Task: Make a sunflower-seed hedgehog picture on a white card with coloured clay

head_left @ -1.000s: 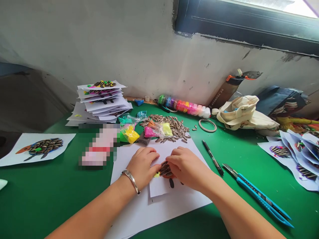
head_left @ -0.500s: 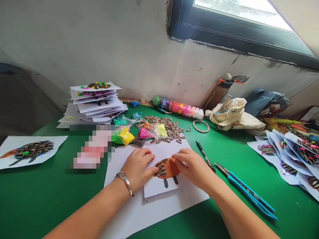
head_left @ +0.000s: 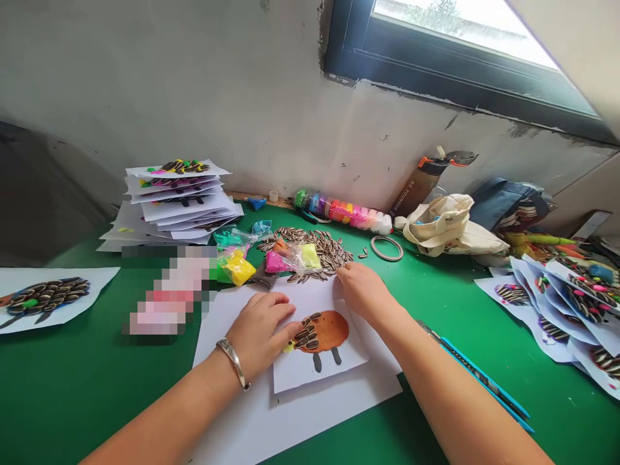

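Observation:
A white card [head_left: 295,376] bears an orange clay oval [head_left: 333,329] with two dark legs. Striped sunflower seeds [head_left: 305,336] cover the oval's left part, and a bit of yellow clay shows at its left end. My left hand [head_left: 264,332], with a silver bangle at the wrist, lies on the card's left side, fingers apart and thumb beside the seeds. At the near right edge of a loose sunflower seed pile [head_left: 329,248] is my right hand [head_left: 367,290], its fingers drawn together. Whatever its fingertips hold is hidden.
Larger white paper [head_left: 242,413] lies under the card. Bagged clay [head_left: 237,266] sits left of the pile. A blue utility knife [head_left: 489,381] lies right, partly behind my forearm. Finished seed pictures stand stacked [head_left: 179,210] at the back left; others [head_left: 557,303] lie right. A tape roll [head_left: 386,248] is behind.
My right hand has left the orange oval and moved up and away to the seed pile's edge, uncovering the oval's right side. My left hand still rests on the card.

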Demonstrator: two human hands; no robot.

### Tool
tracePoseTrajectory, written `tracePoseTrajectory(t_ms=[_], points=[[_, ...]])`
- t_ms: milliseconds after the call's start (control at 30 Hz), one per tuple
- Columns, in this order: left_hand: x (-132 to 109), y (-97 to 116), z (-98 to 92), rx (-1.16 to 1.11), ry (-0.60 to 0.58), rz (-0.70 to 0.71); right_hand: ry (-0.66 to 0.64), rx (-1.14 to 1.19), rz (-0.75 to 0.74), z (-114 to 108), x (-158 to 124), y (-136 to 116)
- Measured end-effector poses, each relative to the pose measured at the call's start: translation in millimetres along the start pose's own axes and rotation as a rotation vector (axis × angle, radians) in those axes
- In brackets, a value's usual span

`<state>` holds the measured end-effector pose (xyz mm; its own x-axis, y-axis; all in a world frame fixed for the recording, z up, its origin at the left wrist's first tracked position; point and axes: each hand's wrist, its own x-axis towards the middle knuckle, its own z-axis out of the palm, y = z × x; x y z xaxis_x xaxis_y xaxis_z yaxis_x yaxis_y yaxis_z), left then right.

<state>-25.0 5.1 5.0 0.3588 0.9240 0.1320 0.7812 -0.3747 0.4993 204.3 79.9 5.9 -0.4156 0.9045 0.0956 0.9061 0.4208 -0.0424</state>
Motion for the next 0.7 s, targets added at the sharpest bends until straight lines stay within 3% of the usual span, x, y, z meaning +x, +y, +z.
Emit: tracePoseTrajectory(t_ms=[133,233,300,367,700], points=[[0,1,-0.2,-0.002,0.006,-0.010,0.054,0.062,0.016,-10,-12,-8],[0,1,0.2,-0.002,0.012,-0.011,0.134,0.475,0.064,-21,-32,-17],[0,1,0.7,0.005,0.015,-0.009,0.095,0.764,0.093,-25,-46,-25],[0,2,1.2,0.013,0.018,-0.005,0.058,0.896,0.111,-24,-57,-33],[-1,2,2.5,0.036,0.038,0.025,0.136,0.715,0.027,-5,-62,-52]])
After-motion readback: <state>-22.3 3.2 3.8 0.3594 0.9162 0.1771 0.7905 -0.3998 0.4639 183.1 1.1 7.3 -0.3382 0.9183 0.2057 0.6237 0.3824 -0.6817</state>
